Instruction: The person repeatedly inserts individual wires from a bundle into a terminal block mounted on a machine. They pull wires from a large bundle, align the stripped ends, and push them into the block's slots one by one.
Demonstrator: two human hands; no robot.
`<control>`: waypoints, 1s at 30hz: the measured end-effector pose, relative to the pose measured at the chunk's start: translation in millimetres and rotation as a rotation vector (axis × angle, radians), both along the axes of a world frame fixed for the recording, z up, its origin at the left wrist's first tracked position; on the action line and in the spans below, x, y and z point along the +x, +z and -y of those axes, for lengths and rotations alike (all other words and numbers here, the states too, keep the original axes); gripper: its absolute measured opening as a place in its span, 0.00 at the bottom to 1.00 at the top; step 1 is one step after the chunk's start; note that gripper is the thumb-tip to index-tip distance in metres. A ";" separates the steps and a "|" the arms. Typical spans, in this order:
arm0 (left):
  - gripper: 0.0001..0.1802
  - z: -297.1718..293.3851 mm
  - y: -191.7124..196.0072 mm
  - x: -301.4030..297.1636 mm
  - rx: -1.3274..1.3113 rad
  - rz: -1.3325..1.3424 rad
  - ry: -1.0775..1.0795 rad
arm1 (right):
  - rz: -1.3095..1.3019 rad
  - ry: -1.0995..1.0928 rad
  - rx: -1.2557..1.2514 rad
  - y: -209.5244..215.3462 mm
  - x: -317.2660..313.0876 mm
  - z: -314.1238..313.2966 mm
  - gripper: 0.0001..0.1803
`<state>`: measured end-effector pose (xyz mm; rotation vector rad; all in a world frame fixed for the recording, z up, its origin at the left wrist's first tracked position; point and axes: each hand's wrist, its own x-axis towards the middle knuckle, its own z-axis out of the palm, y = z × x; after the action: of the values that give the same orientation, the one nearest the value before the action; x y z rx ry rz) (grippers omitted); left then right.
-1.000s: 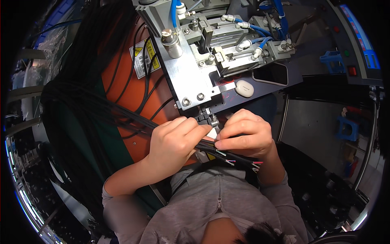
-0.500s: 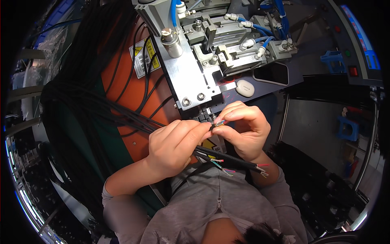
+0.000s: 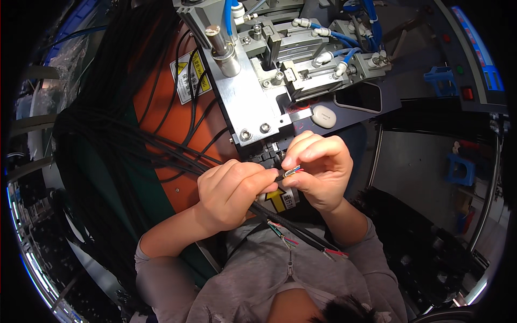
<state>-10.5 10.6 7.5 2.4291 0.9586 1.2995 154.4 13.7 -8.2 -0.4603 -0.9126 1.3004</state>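
Observation:
My left hand is closed, pinching a black cable close to its stripped end. Out of that end come several thin coloured wires, blue and red among them. My right hand is around these wires, its thumb and forefinger parted above and below them; whether the thumb touches them I cannot tell. More black cables pass under my left hand and hang across my front. Their bared ends show green, pink and red wires.
Just beyond my hands stands a metal fixture with blue air tubes. A white rounded case and a phone lie to its right. A large bundle of black cables covers the left side, over an orange surface.
My right thumb and forefinger have spread apart, showing more of the coloured wires. The hanging cable ends have shifted down and left. A metal cylinder on the fixture looks taller.

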 end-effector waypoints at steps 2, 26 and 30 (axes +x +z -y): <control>0.12 -0.2 -0.3 0.6 0.003 0.011 0.005 | 0.169 -0.042 0.129 -4.0 4.8 -2.5 0.16; 0.14 0.3 -2.0 1.4 0.042 -0.079 0.067 | 0.557 -0.097 0.118 5.3 12.8 -5.4 0.11; 0.16 1.3 0.8 4.2 -0.017 -0.142 0.104 | 0.935 -0.261 0.320 10.5 21.9 -9.6 0.10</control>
<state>-6.3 9.3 8.3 2.5166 1.1416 1.1573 176.4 23.3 2.2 -0.9252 -1.7315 0.6407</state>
